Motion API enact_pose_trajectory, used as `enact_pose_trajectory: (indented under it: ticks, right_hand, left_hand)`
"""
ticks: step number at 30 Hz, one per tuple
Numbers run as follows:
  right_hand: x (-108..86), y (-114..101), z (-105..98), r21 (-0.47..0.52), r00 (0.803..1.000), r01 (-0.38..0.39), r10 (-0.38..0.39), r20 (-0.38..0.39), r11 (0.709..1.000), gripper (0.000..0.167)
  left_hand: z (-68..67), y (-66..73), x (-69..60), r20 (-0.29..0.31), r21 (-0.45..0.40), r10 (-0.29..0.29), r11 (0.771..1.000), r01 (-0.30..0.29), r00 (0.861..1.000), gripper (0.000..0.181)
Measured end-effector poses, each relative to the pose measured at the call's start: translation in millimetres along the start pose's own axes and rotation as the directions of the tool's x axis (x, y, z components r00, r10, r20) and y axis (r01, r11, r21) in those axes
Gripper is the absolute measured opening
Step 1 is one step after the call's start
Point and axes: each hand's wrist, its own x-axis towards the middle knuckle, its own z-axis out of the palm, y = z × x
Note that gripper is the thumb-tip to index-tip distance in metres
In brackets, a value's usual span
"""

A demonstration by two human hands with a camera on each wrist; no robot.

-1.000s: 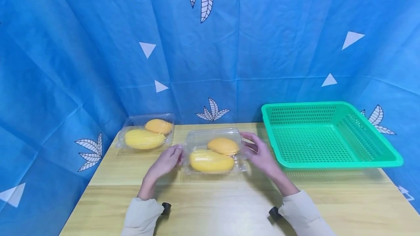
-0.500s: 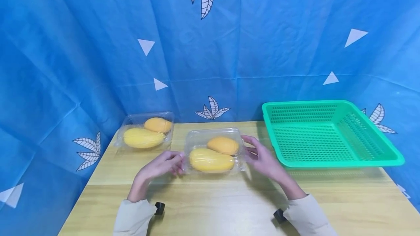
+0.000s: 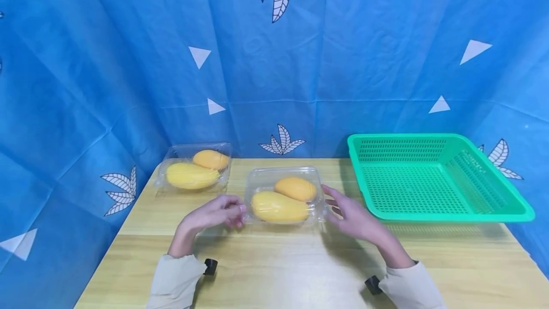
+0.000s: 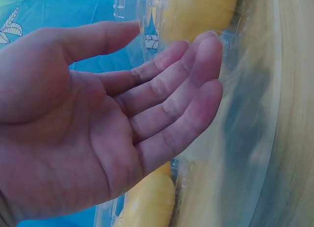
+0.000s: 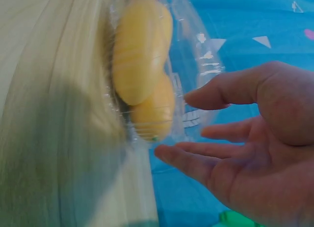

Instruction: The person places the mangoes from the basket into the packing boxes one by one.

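Note:
A clear plastic clamshell box (image 3: pixel 262 178) lies in the middle of the table, holding a long yellow mango-like fruit (image 3: pixel 279 207) and a smaller orange one (image 3: pixel 296 189). At its left side is my left hand (image 3: pixel 214 212), fingertips by the box edge. The left wrist view shows that palm (image 4: pixel 93 133) with relaxed fingers and nothing in it. Beside the box's right end my right hand (image 3: pixel 358 218) has its thumb and fingers spread. In the right wrist view those fingers (image 5: pixel 189 160) are close to the plastic; whether they touch it, I cannot tell.
A second clear box (image 3: pixel 179 152) with the same two kinds of fruit sits at the back left. The green perforated basket (image 3: pixel 446 217) stands at the back right, its right corner past the wooden table's (image 3: pixel 274 266) edge. Blue patterned cloth (image 3: pixel 279 70) hangs behind.
Both hands have drawn slightly away from the box's sides, the right one a little back and to the right. The box stays in place; the head view has shifted slightly.

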Motion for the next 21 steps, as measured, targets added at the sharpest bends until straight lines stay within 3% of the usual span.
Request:
enact_pose_trajectory:
  ticks: [5,8,10,15,21]
  right_hand:
    - [-5.9,-4,-2,-0.024,1.000,0.010,-0.010,0.001,1.000,0.064]
    - [-7.4,-7,-1,-0.038,0.995,0.025,-0.029,-0.092,0.999,0.061]
    - [-7.2,-11,0,-0.023,0.982,0.036,-0.040,-0.186,0.999,0.055]
    - [-3.5,-26,10,0.161,0.941,0.120,-0.061,-0.332,0.980,0.037]
    - [0.1,-39,26,0.282,0.940,0.137,-0.034,-0.339,0.950,0.026]
  left_hand:
    - [1.2,2.2,-0.8,-0.004,-0.001,-0.010,1.000,0.010,1.000,0.025]
    - [1.1,2.7,-1.5,0.001,-0.014,-0.007,1.000,0.007,1.000,0.027]
    - [1.0,2.2,-1.4,-0.002,-0.030,-0.013,0.999,0.013,1.000,0.029]
    - [0.2,-1.1,1.1,-0.028,-0.106,-0.011,0.994,0.008,1.000,0.047]
    - [-1.6,-4.6,3.9,-0.070,-0.159,0.002,0.987,-0.013,0.998,0.062]
